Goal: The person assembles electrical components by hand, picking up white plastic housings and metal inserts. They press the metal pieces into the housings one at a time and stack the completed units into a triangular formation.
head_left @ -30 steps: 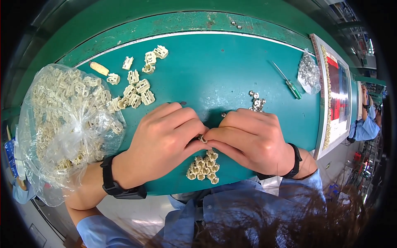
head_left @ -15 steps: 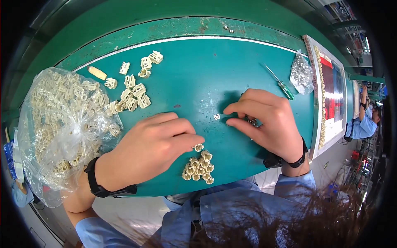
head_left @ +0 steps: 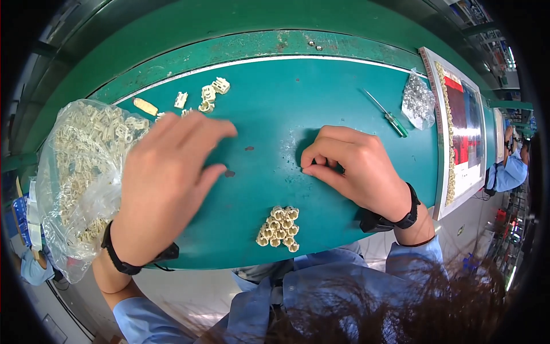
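Hands well apart over the green table (head_left: pixel 263 129): the left hand (head_left: pixel 163 172), a little blurred, has thumb and fingers spread wide with nothing visible between them, and it hangs beside the big bag, covering part of the view toward the loose pieces. Right hand (head_left: pixel 358 169) now, fingers curled, thumb and forefinger tips narrow and close together low over the table; whether something small is pinched there, I cannot tell. Just in front of the person, near the table's edge, sits a tight cluster of cream parts (head_left: pixel 278 226), open ends showing, and that looks like the share already dealt with, though whether each has metal inside is too small to tell. Beyond the left hand, a few loose cream parts (head_left: pixel 220 86) lie ungrouped, seemingly yet to be handled, near a short tan piece (head_left: pixel 145 106). And the bulk looks left to do: that large clear bag (head_left: pixel 103 195) at left bulges with more cream parts. Far right, a smaller clear bag (head_left: pixel 423 117) holds shiny metal bits, beside a green-handled screwdriver (head_left: pixel 395 123) and a white-framed board (head_left: pixel 458 200).
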The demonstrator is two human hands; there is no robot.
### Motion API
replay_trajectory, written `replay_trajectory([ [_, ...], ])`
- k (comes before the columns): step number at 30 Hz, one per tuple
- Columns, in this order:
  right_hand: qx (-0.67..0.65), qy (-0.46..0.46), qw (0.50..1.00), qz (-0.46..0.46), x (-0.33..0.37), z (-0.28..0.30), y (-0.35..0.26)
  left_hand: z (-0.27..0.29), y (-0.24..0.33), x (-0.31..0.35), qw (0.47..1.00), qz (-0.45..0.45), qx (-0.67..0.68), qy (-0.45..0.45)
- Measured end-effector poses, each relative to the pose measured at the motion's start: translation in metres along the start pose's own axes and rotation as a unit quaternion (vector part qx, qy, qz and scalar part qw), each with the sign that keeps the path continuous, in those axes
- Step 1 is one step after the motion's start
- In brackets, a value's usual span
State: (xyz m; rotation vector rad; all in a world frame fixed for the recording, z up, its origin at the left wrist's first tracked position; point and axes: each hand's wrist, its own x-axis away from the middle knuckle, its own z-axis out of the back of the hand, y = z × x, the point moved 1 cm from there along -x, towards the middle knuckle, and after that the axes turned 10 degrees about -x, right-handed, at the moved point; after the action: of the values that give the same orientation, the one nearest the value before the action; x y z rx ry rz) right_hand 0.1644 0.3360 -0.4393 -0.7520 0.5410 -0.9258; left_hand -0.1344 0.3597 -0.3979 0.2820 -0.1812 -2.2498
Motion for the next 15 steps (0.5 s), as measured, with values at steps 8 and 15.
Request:
replay_trajectory([
  [8,-0.009,-0.005,1.000,-0.014,-0.006,-0.013,-0.011,0.003,-0.023,0.016,0.992,0.096,-0.082,0.012],
  [15,-0.052,0.000,0.998,-0.025,-0.005,-0.007,-0.022,0.009,-0.028,0.016,0.993,0.098,-0.070,-0.007],
])
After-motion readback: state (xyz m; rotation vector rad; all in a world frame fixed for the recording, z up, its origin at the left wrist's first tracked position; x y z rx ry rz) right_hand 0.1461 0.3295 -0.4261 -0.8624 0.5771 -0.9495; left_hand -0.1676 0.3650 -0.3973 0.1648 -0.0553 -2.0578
